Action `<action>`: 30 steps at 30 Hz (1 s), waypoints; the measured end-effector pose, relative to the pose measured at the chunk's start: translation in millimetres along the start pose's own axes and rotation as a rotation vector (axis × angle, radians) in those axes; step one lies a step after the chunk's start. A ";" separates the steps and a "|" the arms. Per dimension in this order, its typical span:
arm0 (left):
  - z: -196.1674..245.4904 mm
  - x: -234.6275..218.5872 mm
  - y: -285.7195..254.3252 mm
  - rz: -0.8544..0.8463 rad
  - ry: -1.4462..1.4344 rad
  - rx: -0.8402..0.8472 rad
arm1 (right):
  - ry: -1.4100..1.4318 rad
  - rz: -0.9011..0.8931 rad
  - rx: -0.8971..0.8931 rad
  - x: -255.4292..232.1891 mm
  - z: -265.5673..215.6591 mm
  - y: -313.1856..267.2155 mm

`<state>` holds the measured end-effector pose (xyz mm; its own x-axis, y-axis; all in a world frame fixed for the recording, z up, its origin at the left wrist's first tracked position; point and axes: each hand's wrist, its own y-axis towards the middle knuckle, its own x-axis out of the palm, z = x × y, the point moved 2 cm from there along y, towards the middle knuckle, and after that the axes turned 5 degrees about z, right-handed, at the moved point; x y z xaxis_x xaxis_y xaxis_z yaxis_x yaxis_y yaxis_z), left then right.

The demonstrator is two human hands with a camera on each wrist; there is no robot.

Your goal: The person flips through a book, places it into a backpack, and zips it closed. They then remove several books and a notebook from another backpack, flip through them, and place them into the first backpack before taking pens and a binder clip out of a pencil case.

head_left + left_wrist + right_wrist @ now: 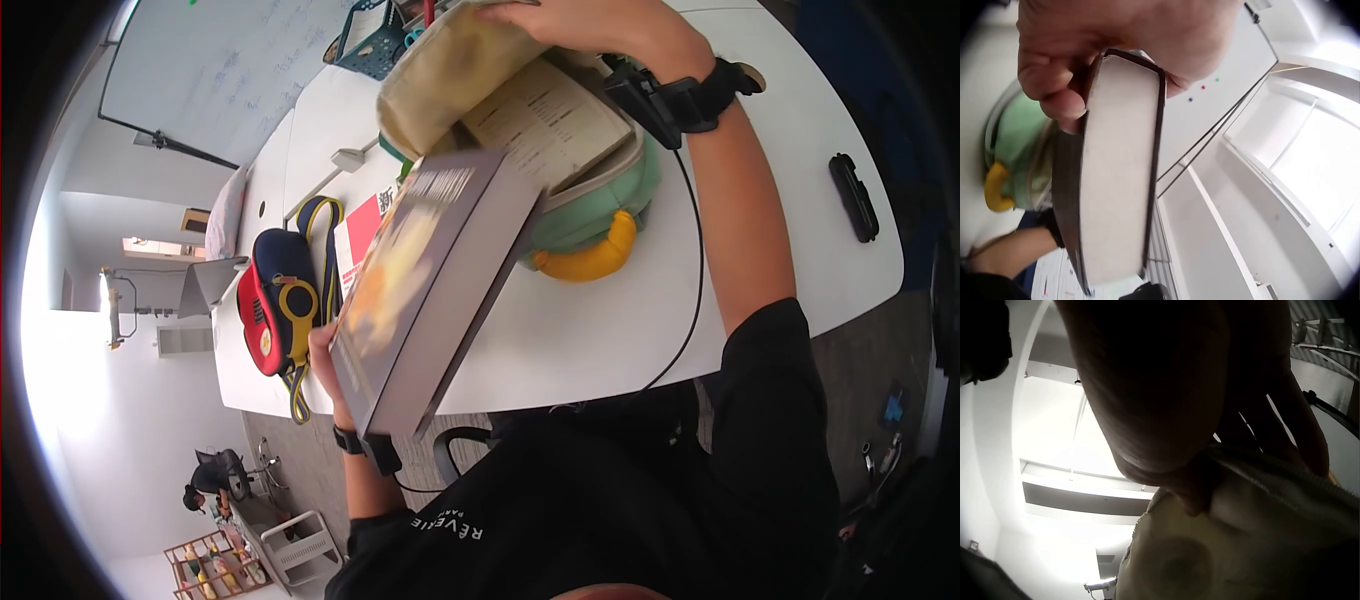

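A thick hardcover book with a grey, yellow-patterned cover is held up at a tilt beside a light green bag. My left hand grips the book by one end; in the left wrist view, the fingers lie on one cover and its white page block faces the camera. The bag stands unzipped with a yellow handle at its front and printed papers inside. With my right hand I hold its cream-lined flap up, thumb against the lining in the right wrist view.
A navy and red bag with a striped strap lies on the white table. Near it is a red and white printed sheet. A blue basket stands at the back, a black case at the right.
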<state>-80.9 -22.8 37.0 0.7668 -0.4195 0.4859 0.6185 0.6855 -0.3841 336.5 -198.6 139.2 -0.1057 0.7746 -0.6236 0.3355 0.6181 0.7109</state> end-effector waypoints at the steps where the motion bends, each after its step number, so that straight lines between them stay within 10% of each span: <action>1: 2.2 -22.6 -4.3 0.017 -0.042 0.040 | 0.000 0.011 -0.008 1.0 -1.0 -0.7; 9: 13.4 -88.7 -28.1 0.405 -0.019 0.302 | -0.012 -0.031 -0.053 18.6 -12.9 1.2; 11: 15.8 -104.5 -23.1 0.101 -0.032 0.120 | 0.012 -0.054 -0.043 15.9 -16.6 2.4; 23: 16.7 -83.6 -15.3 0.317 0.365 0.278 | 0.008 -0.089 0.109 2.1 -21.2 0.8; 30: 25.7 -85.8 -18.1 0.510 1.269 0.606 | 0.049 -0.091 0.058 0.3 -15.9 0.3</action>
<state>-162.3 16.1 22.4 0.7042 -0.0715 -0.7064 0.3256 0.9167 0.2317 321.7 -196.1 144.4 -0.1838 0.7218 -0.6672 0.3760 0.6788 0.6307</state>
